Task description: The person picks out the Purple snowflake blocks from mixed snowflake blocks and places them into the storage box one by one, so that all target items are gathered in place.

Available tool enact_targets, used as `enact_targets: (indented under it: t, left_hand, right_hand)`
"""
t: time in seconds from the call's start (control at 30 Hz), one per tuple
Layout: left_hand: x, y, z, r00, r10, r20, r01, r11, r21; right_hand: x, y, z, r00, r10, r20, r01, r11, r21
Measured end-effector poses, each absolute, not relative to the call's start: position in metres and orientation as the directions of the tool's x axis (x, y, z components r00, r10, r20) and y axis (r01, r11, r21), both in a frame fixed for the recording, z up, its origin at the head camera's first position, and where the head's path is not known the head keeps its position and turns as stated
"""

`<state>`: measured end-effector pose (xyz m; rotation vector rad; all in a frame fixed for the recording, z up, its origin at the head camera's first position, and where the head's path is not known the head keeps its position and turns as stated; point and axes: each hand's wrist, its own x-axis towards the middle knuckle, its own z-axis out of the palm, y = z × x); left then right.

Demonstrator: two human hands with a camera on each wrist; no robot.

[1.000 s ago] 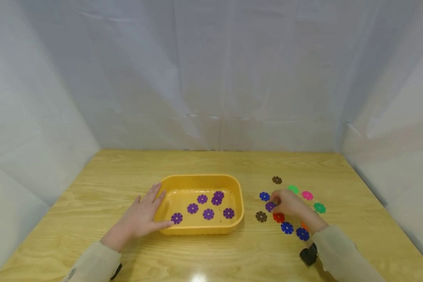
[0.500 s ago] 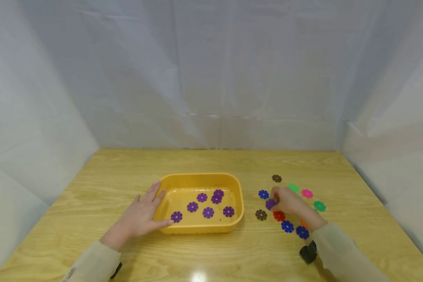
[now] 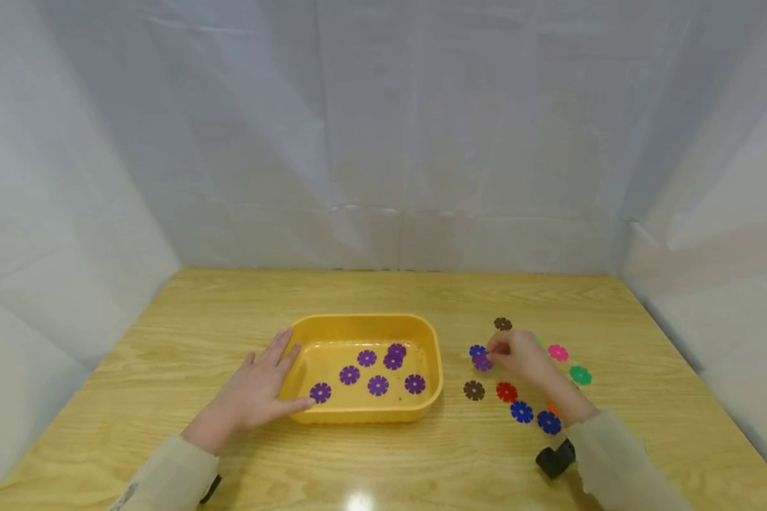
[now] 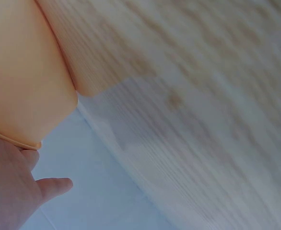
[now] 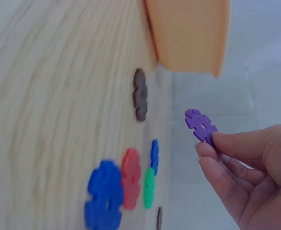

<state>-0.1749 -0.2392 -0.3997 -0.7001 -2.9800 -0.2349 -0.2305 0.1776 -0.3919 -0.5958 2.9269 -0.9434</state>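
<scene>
Between thumb and fingertips my right hand (image 3: 524, 357) pinches a purple snowflake disc (image 5: 201, 125), raised off the table in the right wrist view. In the head view that disc overlaps a blue snowflake disc (image 3: 477, 350). My left hand (image 3: 258, 394) rests with spread fingers on the left end of a yellow plastic basin (image 3: 364, 417), its thumb along the near rim. Inside the basin lie several purple snowflake discs (image 3: 378, 385), two of them overlapping at the back right.
Around my right hand several loose discs lie on the wooden table (image 3: 383, 461): brown (image 3: 474, 390), red (image 3: 506, 392), dark blue (image 3: 549, 422), pink (image 3: 558, 353) and green (image 3: 580, 375). A white sheet (image 3: 396, 142) encloses the table's back and sides.
My right hand has lifted the purple disc off the table and moved it slightly up and left, uncovering the red disc. The left hand stays on the basin.
</scene>
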Motion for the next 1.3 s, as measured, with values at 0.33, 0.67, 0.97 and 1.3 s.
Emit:
enact_targets:
  t: [0.33, 0.67, 0.97, 1.3]
  left_hand:
    - [-0.175, -0.239, -0.399, -0.899, 0.428, 0.092, 0.438, 0.888, 0.138]
    - [-0.175, -0.241, -0.399, -0.903, 0.420, 0.095, 0.429, 0.893, 0.135]
    - [-0.174, -0.240, -0.400, -0.896, 0.431, 0.108, 0.443, 0.886, 0.137]
    - [-0.173, -0.237, -0.403, -0.895, 0.432, 0.108, 0.444, 0.885, 0.140]
  right_hand:
    - [-0.218, 0.156, -0.377, -0.916, -0.341, 0.212, -0.393, 0.651, -0.649]
    - [-0.214, 0.114, -0.372, -0.911, -0.342, 0.230, -0.393, 0.556, -0.732]
    - [-0.214, 0.065, -0.382, -0.872, -0.446, 0.201, -0.426, 0.493, -0.759]
    - [-0.214, 0.028, -0.388, -0.837, -0.502, 0.216, -0.469, 0.458, -0.755]
